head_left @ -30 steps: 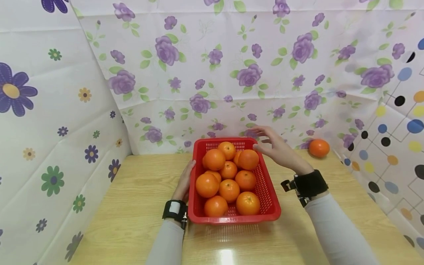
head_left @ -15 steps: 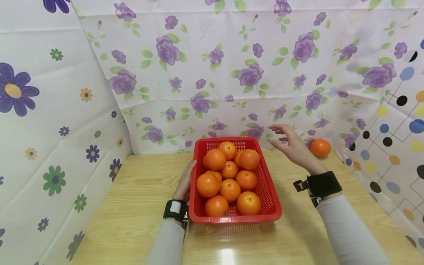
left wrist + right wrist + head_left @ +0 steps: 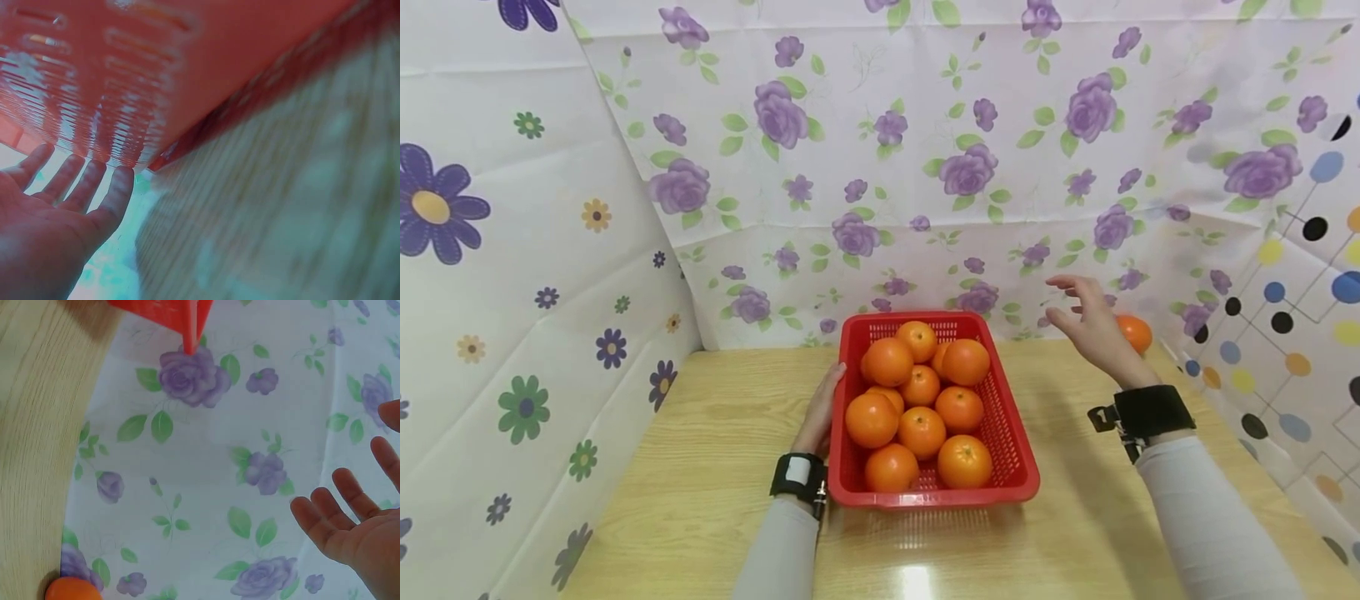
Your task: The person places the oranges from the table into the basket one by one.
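Observation:
A red plastic basket (image 3: 934, 498) full of several oranges (image 3: 922, 432) stands in the middle of the table. Against its left wall rests my left hand (image 3: 820, 408). The left wrist view shows that hand's fingers (image 3: 84, 184) spread and nearly straight, their tips at the slotted basket side. My right hand (image 3: 1093, 329) is raised to the right of the basket, holding nothing, with its fingers (image 3: 347, 494) loosely bent and apart. Behind it, partly covered in the head view, a single orange (image 3: 1137, 332) lies at the table's back right.
The wooden table (image 3: 722, 467) meets a wall of purple-flowered cloth (image 3: 865, 167) at the back. Patterned sheets close off both sides, one with flowers (image 3: 523, 408), the other with coloured dots (image 3: 1292, 425).
My right hand has moved right, from the basket's back right corner towards the lone orange, which it now partly hides. The left hand, the basket and its oranges stay where they were.

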`<state>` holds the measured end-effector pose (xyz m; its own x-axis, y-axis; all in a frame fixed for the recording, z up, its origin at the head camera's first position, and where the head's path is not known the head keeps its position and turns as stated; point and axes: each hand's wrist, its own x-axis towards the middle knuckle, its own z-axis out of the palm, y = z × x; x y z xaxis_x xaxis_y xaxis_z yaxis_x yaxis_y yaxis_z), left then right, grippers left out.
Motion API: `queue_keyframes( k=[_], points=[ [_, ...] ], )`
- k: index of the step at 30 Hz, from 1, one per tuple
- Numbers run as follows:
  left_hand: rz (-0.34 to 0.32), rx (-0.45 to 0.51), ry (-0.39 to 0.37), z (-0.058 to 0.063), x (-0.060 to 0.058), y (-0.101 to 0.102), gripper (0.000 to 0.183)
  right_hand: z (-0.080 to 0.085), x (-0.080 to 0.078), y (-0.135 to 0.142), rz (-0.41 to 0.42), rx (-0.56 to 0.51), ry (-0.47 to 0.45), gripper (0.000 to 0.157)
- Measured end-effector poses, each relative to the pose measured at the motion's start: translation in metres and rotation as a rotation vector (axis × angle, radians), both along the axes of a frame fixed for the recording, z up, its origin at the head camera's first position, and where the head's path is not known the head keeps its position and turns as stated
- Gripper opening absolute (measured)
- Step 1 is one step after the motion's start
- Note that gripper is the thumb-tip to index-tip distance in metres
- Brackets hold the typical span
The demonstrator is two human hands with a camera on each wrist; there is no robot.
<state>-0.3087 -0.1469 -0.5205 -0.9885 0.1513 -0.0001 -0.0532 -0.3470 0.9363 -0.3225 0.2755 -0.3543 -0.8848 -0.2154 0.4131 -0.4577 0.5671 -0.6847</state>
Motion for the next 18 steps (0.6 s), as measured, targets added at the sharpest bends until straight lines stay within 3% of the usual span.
queue_keyframes(
  k=[8, 18],
  points=[
    [0.007, -0.017, 0.004, 0.000, 0.002, 0.001, 0.070, -0.006, -0.010, 0.020, -0.080, 0.051, -0.043, 0.052],
    [0.030, -0.049, 0.012, 0.001, 0.003, 0.002, 0.068, -0.027, -0.040, 0.058, -0.214, 0.197, -0.154, 0.059]
  ],
)
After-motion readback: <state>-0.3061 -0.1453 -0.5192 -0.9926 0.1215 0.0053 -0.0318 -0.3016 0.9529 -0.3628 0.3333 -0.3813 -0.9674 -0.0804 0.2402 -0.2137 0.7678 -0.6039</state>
